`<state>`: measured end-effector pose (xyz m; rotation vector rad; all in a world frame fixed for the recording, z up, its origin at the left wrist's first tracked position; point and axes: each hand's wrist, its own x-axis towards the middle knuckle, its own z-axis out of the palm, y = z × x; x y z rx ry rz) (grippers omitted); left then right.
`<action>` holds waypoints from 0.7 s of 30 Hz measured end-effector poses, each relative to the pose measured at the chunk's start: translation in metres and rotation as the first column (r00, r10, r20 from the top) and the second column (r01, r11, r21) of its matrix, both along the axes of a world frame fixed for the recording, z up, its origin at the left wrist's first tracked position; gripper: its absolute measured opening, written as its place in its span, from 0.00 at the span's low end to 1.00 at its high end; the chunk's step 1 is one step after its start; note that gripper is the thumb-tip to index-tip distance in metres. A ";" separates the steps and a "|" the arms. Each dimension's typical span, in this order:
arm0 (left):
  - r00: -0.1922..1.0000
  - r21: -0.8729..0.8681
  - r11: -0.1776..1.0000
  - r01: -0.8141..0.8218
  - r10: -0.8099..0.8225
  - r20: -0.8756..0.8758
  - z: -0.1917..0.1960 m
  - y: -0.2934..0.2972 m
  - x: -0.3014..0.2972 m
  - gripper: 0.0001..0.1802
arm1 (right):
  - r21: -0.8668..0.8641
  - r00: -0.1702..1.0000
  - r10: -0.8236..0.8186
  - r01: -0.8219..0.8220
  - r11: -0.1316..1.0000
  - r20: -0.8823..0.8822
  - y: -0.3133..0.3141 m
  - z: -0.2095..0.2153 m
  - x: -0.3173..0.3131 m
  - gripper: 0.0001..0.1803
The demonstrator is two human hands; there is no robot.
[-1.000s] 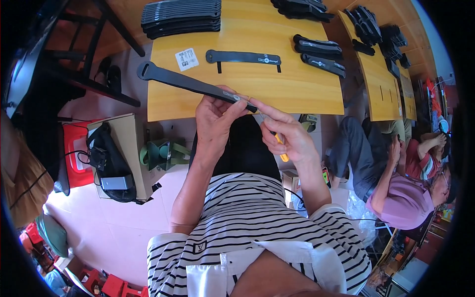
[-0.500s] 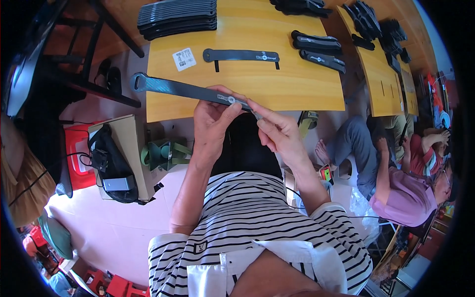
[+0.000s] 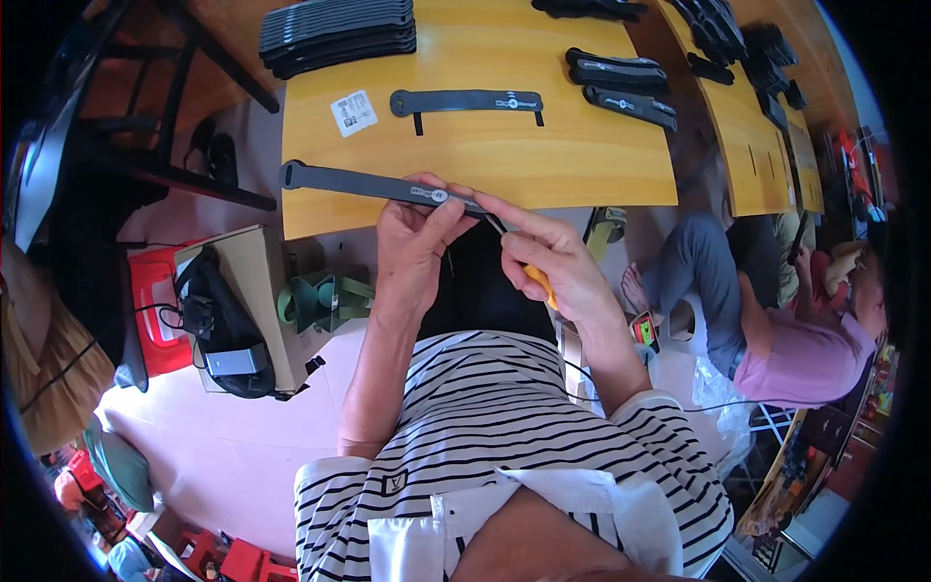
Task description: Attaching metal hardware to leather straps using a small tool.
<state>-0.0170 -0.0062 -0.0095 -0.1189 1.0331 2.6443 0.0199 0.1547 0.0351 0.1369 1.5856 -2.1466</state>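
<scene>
A long black strap (image 3: 354, 183) with a looped, slotted end lies across my view, just over the front part of the table. My left hand (image 3: 412, 247) is closed on it, thumb on top beside the pale printed label. My right hand (image 3: 572, 262) is at the strap's other end, its forefinger stretched along it. That hand grips a small tool with a yellow handle (image 3: 539, 281) and a thin metal shank; the tip is hidden at the strap. Another black strap (image 3: 465, 101) lies flat on the table, two short black strips sticking out from its near edge.
The yellow wooden table (image 3: 582, 175) bears a stack of black straps (image 3: 339, 34) at far left, folded straps (image 3: 626, 105) at right and a white label sheet (image 3: 353, 113). A cardboard box (image 3: 276, 291) stands below left. People sit on the right, near another table (image 3: 742, 165).
The strap's looped end has shifted a little right and down. My right hand has turned, so the yellow tool handle now shows. The table appears slightly further left and higher in view.
</scene>
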 end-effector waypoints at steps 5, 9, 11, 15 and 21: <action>0.996 -0.109 0.993 -0.046 0.037 -0.081 -0.001 0.002 0.000 0.15 | -0.094 0.999 -0.011 0.015 0.995 0.047 0.002 -0.002 -0.001 0.22; 0.985 -0.163 0.985 -0.051 0.023 -0.170 0.004 0.001 0.000 0.17 | -0.100 0.997 -0.026 0.033 0.994 0.080 0.002 -0.002 0.001 0.22; 0.951 -0.246 0.965 -0.091 0.011 -0.310 0.008 0.001 -0.001 0.18 | -0.094 0.996 -0.031 0.039 0.995 0.088 0.002 -0.001 0.002 0.21; 0.929 -0.266 0.959 -0.097 -0.009 -0.369 0.006 0.001 -0.002 0.18 | 0.091 0.997 -0.074 0.075 0.993 -0.009 -0.005 -0.004 0.004 0.21; 0.891 -0.341 0.922 -0.184 0.010 -0.454 0.006 0.002 0.002 0.18 | -0.033 0.995 -0.101 0.102 0.994 0.023 -0.006 -0.007 0.003 0.22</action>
